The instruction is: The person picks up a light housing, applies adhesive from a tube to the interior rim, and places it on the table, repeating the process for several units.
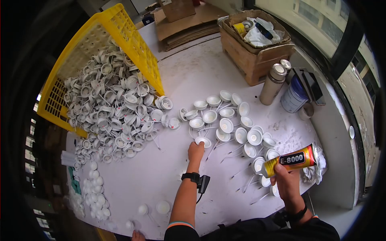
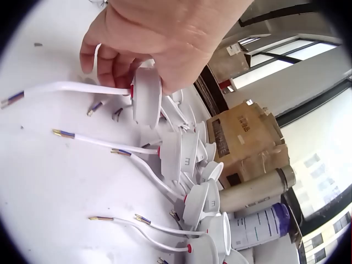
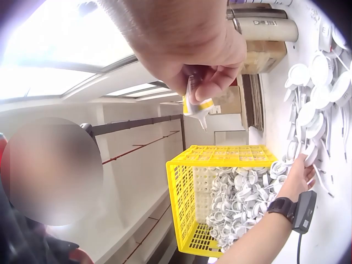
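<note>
My left hand (image 1: 196, 152) pinches a small white round downlight (image 1: 204, 140) by its rim, at the near end of a group of similar lights. In the left wrist view, that downlight (image 2: 147, 99) stands edge-on under the fingers, its white cable running left to bare wire ends. My right hand (image 1: 288, 184) grips a yellow and black E-8000 glue tube (image 1: 295, 159), raised over the right part of the table. The right wrist view shows the tube's pointed nozzle (image 3: 202, 118) uncapped and aimed downward. Several downlights (image 1: 226, 125) with cables lie face up between the hands.
A tipped yellow crate (image 1: 150, 66) spills white lamp housings (image 1: 116, 104) at the left. White domed covers (image 1: 96, 193) lie at front left. A cardboard box (image 1: 249, 60), a steel flask (image 1: 270, 86) and a blue-white tub (image 1: 292, 98) stand back right. Crumpled tissue (image 1: 317, 166) sits at the right edge.
</note>
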The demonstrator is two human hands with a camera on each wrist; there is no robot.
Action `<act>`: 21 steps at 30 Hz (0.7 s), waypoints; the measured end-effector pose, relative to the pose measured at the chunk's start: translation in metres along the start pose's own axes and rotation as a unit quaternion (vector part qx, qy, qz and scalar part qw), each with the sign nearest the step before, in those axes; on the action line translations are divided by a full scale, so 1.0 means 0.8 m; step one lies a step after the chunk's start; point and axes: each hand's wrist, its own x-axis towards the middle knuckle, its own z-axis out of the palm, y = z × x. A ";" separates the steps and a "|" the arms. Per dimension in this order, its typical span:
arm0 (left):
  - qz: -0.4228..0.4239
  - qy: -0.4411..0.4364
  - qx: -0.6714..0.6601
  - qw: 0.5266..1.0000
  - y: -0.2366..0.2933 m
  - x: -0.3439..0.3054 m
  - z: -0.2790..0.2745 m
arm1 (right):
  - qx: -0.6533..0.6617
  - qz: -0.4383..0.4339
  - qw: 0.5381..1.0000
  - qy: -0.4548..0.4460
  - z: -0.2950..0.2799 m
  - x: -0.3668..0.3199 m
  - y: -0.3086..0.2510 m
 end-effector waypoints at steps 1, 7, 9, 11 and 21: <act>-0.011 -0.070 -0.130 0.989 -0.012 -0.005 -0.007 | 0.000 -0.004 1.000 -0.008 0.001 -0.003 0.001; -0.072 -0.193 -0.516 0.832 -0.013 -0.158 -0.070 | -0.002 -0.016 0.999 -0.037 0.015 -0.035 -0.005; -0.057 -0.250 -0.557 0.790 -0.018 -0.207 -0.082 | -0.056 -0.021 0.997 -0.055 0.020 -0.048 -0.009; -0.043 -0.302 -0.600 0.740 -0.011 -0.260 -0.092 | -0.063 -0.021 0.995 -0.075 0.026 -0.060 -0.012; -0.014 -0.393 -0.685 0.613 0.007 -0.390 -0.094 | -0.207 -0.106 0.952 -0.199 0.057 -0.102 -0.029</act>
